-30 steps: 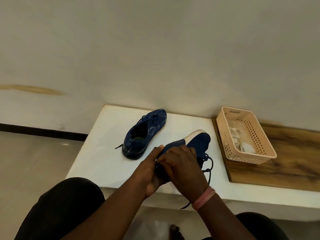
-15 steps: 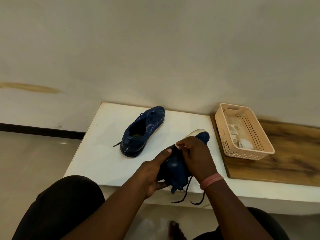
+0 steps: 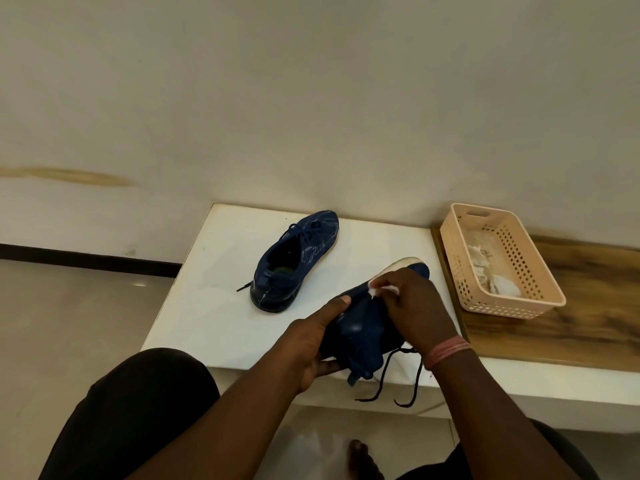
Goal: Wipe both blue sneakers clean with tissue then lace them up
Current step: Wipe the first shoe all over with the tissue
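A pale wall [image 3: 311, 98] fills the whole upper half of the frame, with a brownish smear at its left edge. Below it, in the middle of the picture, sits a low white table [image 3: 207, 306], and along the right side runs a wooden board [image 3: 571, 327] that butts against the table's right edge. On that board, at the right of the frame, stands a peach perforated basket [image 3: 540, 303] with some crumpled whitish tissue lying in its bottom.

The person's dark-clad knees take up the lower corners, and both forearms reach up from the bottom centre. Just above centre, a blue sneaker [image 3: 294, 261] rests upright on the table, toe pointing to the upper right, one lace end trailing off to the left. The second blue sneaker [image 3: 363, 323] is tipped on its side at the table's near edge, right of centre, its white sole rim showing at the top and two dark laces [image 3: 384, 375] dangling over the edge.

The left hand [image 3: 311, 344] grips this sneaker's heel end, thumb laid along the upper. The right hand [image 3: 412, 303], a pink band [image 3: 446, 351] at its wrist, has its fingers curled round a small white tissue [image 3: 375, 292], pressing it to the sneaker's side.
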